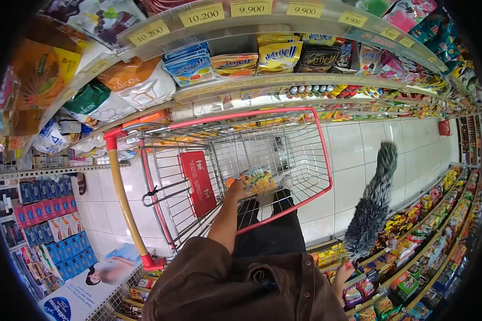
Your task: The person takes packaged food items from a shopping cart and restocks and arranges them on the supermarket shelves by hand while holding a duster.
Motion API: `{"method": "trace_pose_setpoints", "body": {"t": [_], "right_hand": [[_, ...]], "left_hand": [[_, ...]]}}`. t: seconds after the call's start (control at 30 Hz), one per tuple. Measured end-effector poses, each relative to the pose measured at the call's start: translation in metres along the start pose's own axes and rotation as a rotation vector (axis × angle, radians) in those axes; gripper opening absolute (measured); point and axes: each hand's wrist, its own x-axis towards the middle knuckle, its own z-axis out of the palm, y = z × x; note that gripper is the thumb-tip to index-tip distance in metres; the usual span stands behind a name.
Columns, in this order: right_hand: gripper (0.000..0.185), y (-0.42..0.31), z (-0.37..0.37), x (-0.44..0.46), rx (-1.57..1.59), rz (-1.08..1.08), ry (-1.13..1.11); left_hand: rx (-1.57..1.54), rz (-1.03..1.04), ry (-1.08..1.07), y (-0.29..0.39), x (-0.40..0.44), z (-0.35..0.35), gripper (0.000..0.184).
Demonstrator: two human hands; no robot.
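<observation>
Brown shirt [262, 289] sits closest to the lens, dark trousers [268, 238] just past it. Status: mid-job by my read. Yellow-orange pack [260, 181] is in the left hand [236, 190], gripped at its left end, within the outline of the shopping cart [197, 184]. Pick-up: done. Release: not done. Can't tell whether the pack's underside touches the wires or hangs just above them. Cart stands right in front of the legs, yellow handle [122, 198] off to the left. Right hand [344, 274] is out to the side, partly in view, looks wrapped round the end of a grey fluffy duster [369, 211]. Duster slants up and away from the hand, also not put down; contact with the snack packs [407, 283] on the low right shelves unclear. So both hands are occupied, neither job closed out; can't judge from one view how much of either is finished. Farther out: Nutrijell pouches [279, 55] standing on the shelf beyond the cart, yellow price labels [251, 8] above them, blue boxes [72, 251] stacked far left.
</observation>
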Motion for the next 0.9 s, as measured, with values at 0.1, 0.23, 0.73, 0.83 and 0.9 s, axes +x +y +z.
{"method": "trace_pose_setpoints", "body": {"t": [0.1,0.23,0.73,0.83,0.9], "right_hand": [[0.041,0.002,-0.011,-0.053,0.143,0.291,-0.172],[0.034,-0.053,-0.018,-0.073,0.236,0.618,-0.211],[0.032,-0.036,-0.023,-0.038,-0.016,0.549,-0.192],[0.031,-0.034,-0.023,-0.019,-0.019,0.516,-0.179],[0.031,-0.031,-0.022,-0.008,-0.026,0.498,-0.176]], "left_hand": [[-0.012,-0.154,0.123,-0.025,0.009,0.025,0.053],[-0.250,-0.204,0.459,-0.079,0.037,0.067,0.059],[-0.200,-0.522,0.423,0.060,0.042,0.061,0.114],[-0.411,-0.339,0.561,0.039,0.047,0.078,0.116],[-0.324,-0.384,0.549,0.030,0.048,0.077,0.117]]}}
